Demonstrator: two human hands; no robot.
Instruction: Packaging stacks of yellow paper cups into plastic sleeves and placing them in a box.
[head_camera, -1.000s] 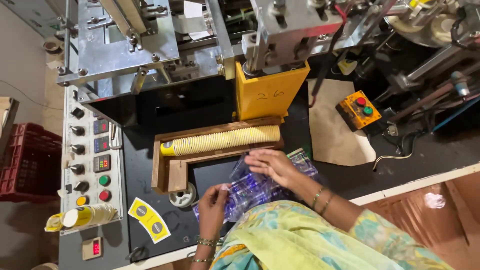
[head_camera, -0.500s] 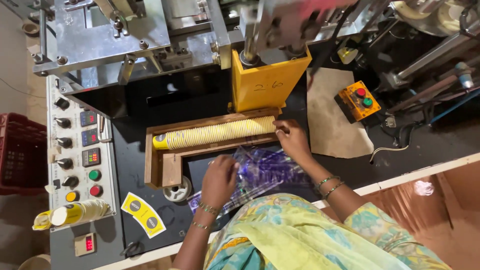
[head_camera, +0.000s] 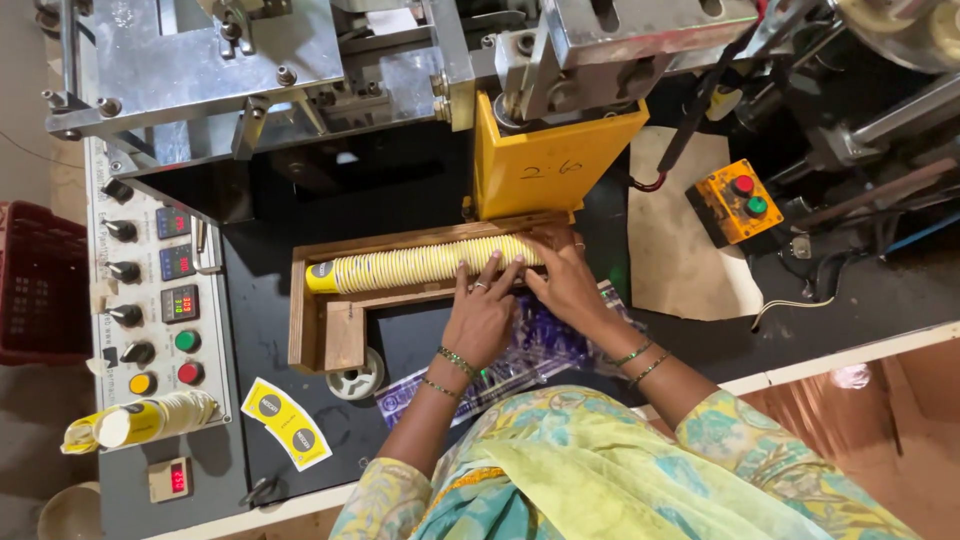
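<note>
A long stack of yellow paper cups (head_camera: 410, 266) lies on its side in a wooden tray (head_camera: 306, 325), below a yellow metal chute (head_camera: 555, 165). My left hand (head_camera: 482, 318) lies over the right part of the stack with its fingers spread across the cups. Beside it, my right hand (head_camera: 565, 283) wraps the stack's right end near the chute mouth. Under both wrists lies a crumpled clear plastic sleeve with purple print (head_camera: 545, 350).
A control panel (head_camera: 150, 300) with knobs, displays and coloured buttons stands at the left, with a second short cup stack (head_camera: 140, 420) on it. A flat yellow cup blank (head_camera: 285, 422) lies nearby. An orange button box (head_camera: 738, 200) and cardboard sheet (head_camera: 680, 250) sit right.
Both hands have left the plastic sleeve and moved up onto the right end of the cup stack in the tray. The view has also shifted closer.
</note>
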